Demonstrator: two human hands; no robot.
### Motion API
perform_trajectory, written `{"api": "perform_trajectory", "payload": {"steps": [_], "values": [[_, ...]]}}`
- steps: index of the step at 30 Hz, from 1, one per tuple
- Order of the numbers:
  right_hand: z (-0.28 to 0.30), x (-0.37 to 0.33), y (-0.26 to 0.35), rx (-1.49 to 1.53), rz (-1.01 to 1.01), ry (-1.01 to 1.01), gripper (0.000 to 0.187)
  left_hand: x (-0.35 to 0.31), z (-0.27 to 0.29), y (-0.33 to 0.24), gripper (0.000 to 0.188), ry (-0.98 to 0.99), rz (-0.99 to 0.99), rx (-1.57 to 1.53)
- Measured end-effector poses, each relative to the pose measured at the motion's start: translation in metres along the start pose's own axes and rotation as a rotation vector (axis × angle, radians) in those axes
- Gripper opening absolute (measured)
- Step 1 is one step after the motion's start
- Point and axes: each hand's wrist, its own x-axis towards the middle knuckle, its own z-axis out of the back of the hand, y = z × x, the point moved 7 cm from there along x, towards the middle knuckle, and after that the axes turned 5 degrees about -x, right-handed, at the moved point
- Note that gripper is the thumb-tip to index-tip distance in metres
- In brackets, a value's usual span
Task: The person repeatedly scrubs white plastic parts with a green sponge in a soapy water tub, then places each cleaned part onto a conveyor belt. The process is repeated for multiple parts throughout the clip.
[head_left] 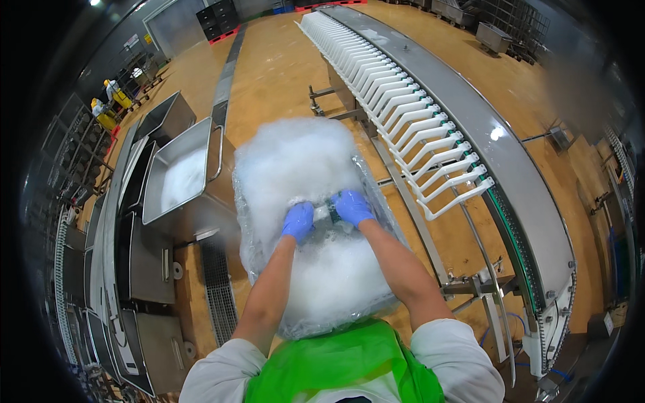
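A large tub lined with clear plastic (376, 195) stands in front of me, heaped with white foam (295, 151). Both my hands wear blue gloves and work at the middle of the foam. My left hand (298, 220) is closed, its fingers curled at the left end of a foam-covered white and dark green piece (324, 213). Around the right end of that piece, beside its dark green part, my right hand (352, 207) is closed too. Suds and the gloves hide much of the piece, so its kind does not show.
A curved conveyor (470, 101) with a row of white angled arms (430, 151) runs along the right. At the left, a metal bin (158, 188) holds more foam, beside further steel bins (151, 262). A floor grate (218, 289) lies left of the tub. Two people (111, 101) are far left.
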Motion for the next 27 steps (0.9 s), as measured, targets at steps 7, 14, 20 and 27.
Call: {"api": "perform_trajectory", "payload": {"steps": [7, 14, 20, 27], "values": [[0.117, -0.035, 0.074, 0.204, 0.141, -0.482, 0.049, -0.028, 0.093, 0.01, 0.032, -0.34, 0.314, -0.961], [0.149, -0.03, 0.062, -0.082, 0.167, -0.753, 0.043, -0.03, 0.102, -0.014, 0.032, -0.173, 0.357, -1.149], [0.13, -0.022, 0.053, 0.766, 0.226, -0.09, 0.026, -0.031, 0.088, 0.003, 0.03, -0.122, 0.362, -1.204], [0.123, -0.03, 0.047, 0.982, 0.197, 0.063, 0.024, -0.026, 0.087, 0.002, 0.027, -0.169, 0.407, -1.353]]}}
